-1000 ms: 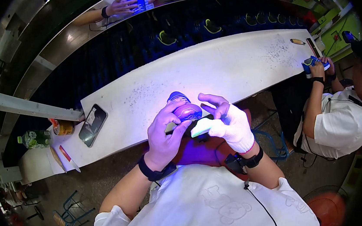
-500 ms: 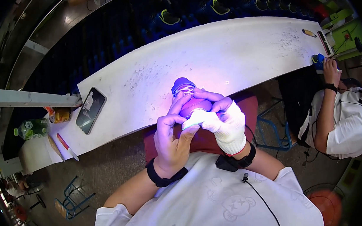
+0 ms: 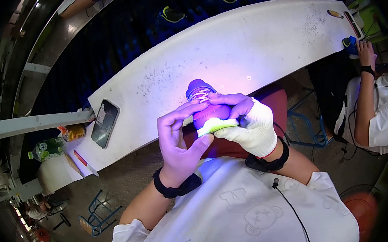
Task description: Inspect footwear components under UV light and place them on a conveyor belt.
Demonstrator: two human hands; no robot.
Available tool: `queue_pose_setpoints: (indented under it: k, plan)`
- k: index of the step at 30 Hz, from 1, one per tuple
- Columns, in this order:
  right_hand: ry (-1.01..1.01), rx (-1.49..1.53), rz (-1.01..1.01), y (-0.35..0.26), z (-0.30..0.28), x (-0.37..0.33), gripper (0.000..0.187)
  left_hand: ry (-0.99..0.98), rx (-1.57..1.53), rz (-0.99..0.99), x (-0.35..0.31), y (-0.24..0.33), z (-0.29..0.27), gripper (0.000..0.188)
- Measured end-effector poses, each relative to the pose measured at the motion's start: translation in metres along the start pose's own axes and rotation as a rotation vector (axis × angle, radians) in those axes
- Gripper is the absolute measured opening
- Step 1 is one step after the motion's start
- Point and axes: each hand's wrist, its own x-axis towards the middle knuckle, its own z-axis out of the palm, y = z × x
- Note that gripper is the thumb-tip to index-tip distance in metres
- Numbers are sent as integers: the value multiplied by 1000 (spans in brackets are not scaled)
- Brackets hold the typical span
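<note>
- While the left hand [image 3: 172,141] is steadying the lace-up sneaker [image 3: 209,114] from its left side, its fingers are closing round the upper and its thumb is pointing toward the toe.
- The gloved right hand [image 3: 255,126] is resting bare fingertips near the laces and pinching a glowing white-green strip [image 3: 218,125], perhaps a sole, its fingers leaving hardly any gap.
- Unlike a second ago, the strip is seemingly lying against the toe, suggesting the two parts are now being matched up.
- The sneaker is sitting between both hands, toe nearest, over the counter's [image 3: 224,48] front edge.
- A smartphone [image 3: 105,123] is lying farther left.
- Off to the right, a co-worker's hand [image 3: 366,53] is holding a blue shoe [image 3: 349,45].
</note>
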Motion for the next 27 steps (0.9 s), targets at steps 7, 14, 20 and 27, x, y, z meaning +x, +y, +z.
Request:
queue_pose_setpoints:
  k: [7, 14, 20, 27]
  plan:
    - [-131, -331, -186, 1, -1, 13, 45, -183, 429, -86, 9, 17, -16, 47]
    - [-181, -427, -219, 32, 3, -1, 42, -157, 284, -181, 13, 35, -40, 36]
    - [-286, -501, -295, 35, 10, 8, 39, -251, 320, -226, 18, 23, -58, 64]
    - [-276, -415, -257, 52, 22, 22, 61, -114, 125, -312, -3, 12, -78, 41]
